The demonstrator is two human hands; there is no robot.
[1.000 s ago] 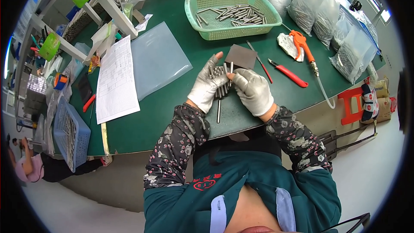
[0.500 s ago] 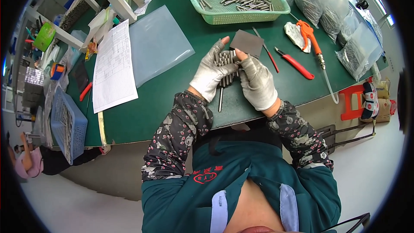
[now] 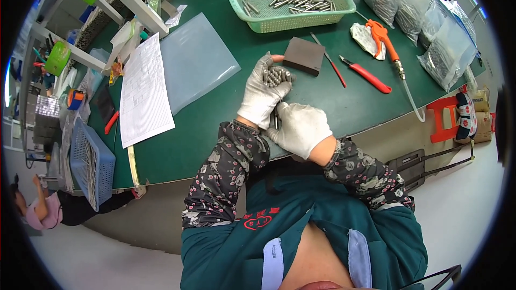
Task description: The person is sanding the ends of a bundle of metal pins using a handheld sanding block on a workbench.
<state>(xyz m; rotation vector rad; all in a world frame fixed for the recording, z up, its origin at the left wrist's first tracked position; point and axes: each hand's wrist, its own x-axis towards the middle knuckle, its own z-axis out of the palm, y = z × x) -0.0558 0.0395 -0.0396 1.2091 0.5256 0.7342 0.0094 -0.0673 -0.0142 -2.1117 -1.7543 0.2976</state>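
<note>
Downward the right hand point(image 3: 304, 129) has been moved to the projecting rod point(image 3: 277, 121), its grip too hidden to judge, while bundled pins point(image 3: 276, 77), clamped by the left hand point(image 3: 258, 98) near the desk's point(image 3: 355, 108) front edge, could be spilled if loosened.

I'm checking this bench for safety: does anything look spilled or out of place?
Nothing looks spilled: the left hand holds its metal pins bundled, and the loose pins lie inside the green basket. The white cloth does look untidy, crumpled partly under the orange air gun.
</note>
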